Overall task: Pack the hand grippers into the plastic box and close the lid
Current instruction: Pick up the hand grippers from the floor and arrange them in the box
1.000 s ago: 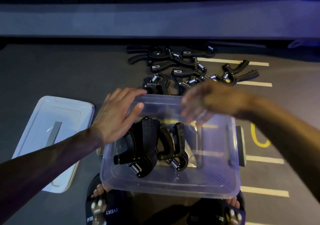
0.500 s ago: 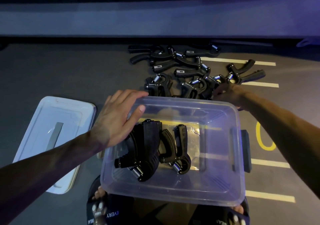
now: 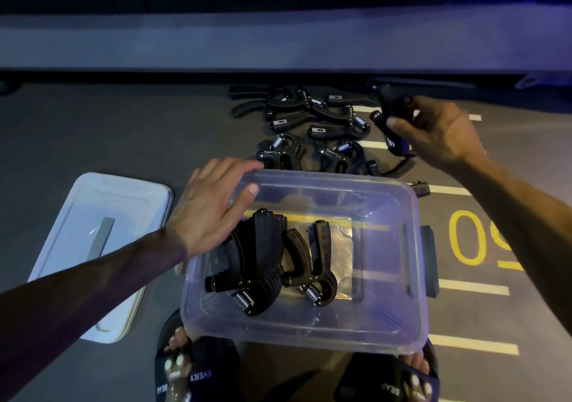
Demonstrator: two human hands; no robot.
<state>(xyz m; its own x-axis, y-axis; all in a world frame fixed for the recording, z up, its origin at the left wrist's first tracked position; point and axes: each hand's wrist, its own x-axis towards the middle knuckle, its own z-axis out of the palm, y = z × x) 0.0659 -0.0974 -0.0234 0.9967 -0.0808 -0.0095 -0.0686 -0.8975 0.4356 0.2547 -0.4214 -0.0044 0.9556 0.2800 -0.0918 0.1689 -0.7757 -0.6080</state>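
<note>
A clear plastic box stands open on the floor in front of me. Inside it lie black hand grippers with steel springs, bunched toward the left half. My left hand rests on the box's far left corner, thumb over the rim. Beyond the box, several more black hand grippers lie in a loose pile. My right hand is raised above the pile's right side, shut on one hand gripper. The white lid lies flat to the left of the box.
The floor is dark grey with white lines and a yellow number painted at the right. My feet in black slides sit just under the box's near edge. A low grey ledge runs across the far side.
My right hand has left the box, reached to the pile's right side and lifted one hand gripper off the floor. The left hand has stayed on the box corner.
</note>
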